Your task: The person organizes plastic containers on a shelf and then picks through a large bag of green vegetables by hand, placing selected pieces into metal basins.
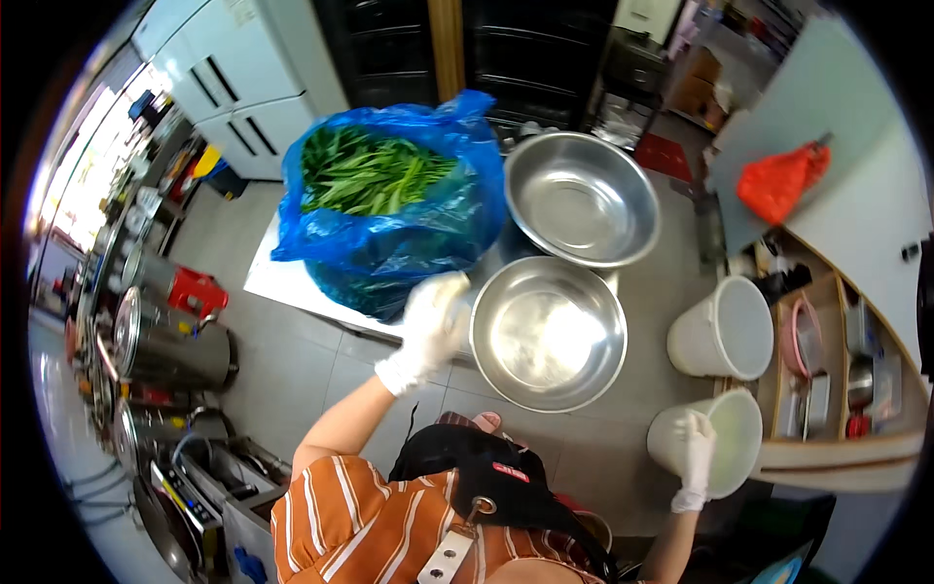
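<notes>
My left hand (432, 325), in a white glove and blurred by motion, is between a blue plastic bag (408, 252) and the left rim of the nearer stainless-steel basin (547, 336). Whether it touches the basin is unclear. Leafy green vegetables (376, 171) fill the bag's open mouth. Beyond the nearer basin sits a second steel basin (580, 201). At the lower right, my gloved right hand (697, 452) overlaps the rim of a white bucket (730, 467) with pale greenish contents. Its grip on that rim cannot be made out.
Another white bucket (719, 328) stands beyond the first, alongside open wooden shelving (832, 343). The bag rests on a white-topped table (273, 281). Large steel pots (179, 350) line the left side. A red bag (784, 182) hangs at right.
</notes>
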Available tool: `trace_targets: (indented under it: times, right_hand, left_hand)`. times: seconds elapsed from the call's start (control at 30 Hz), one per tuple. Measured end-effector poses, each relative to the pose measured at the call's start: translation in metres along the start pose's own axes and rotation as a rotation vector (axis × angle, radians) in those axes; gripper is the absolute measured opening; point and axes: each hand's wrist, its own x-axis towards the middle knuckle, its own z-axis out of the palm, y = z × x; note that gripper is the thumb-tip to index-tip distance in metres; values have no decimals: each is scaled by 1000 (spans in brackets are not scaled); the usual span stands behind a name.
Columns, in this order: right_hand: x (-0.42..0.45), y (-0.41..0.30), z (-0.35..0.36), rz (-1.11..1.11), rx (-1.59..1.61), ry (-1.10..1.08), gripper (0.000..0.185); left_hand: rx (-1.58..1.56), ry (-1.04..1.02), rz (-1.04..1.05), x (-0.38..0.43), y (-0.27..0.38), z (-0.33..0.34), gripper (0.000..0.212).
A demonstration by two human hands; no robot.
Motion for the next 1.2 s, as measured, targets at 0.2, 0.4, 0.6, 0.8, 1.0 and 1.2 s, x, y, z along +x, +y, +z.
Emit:
trace_targets:
  times: [0.2,0.4,0.6,0.8,1.0,1.2]
  right_hand:
    - [34,-129,200,-628,-208,-561,30]
    - [32,-277,364,-1531,-259,-510,53]
    - [89,-302,506,-1138,-723,-501,58]
    - [154,-273,583,-671,-551,-283,68]
    - [189,-247,607,-627,-370,23,69]
    - [170,-237,616,-579,-78,-39,40]
  left_hand:
    - [769,-179,-267,56,-77,-82,77]
    - [593,-497,-67,-42,-103,-69,5]
    - [-235,231,-1259,-157,-180,-67,41]
    - [-740,586,-1571,-117,-252,-55,62]
    - [-1069,609,-1537,-126,-295,-38,50]
    - [-1385,564,-1590,-119,-341,-63,45]
